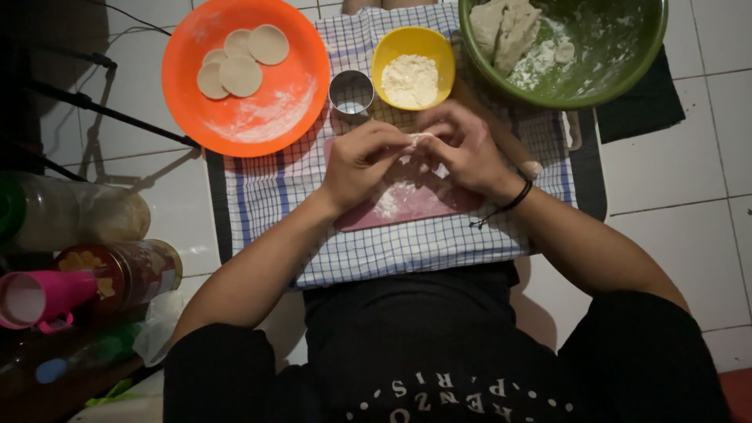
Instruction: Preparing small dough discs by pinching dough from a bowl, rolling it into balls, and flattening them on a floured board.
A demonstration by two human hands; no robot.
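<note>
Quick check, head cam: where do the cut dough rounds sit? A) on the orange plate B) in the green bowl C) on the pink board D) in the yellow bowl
A: four flat pale dough rounds lie stacked and overlapping on the orange plate, at its far side; the green bowl holds only rough dough lumps.

An orange plate (235, 117) of dough discs (240, 74), a yellow flour bowl (388, 55), a green basin (619, 70).
</note>
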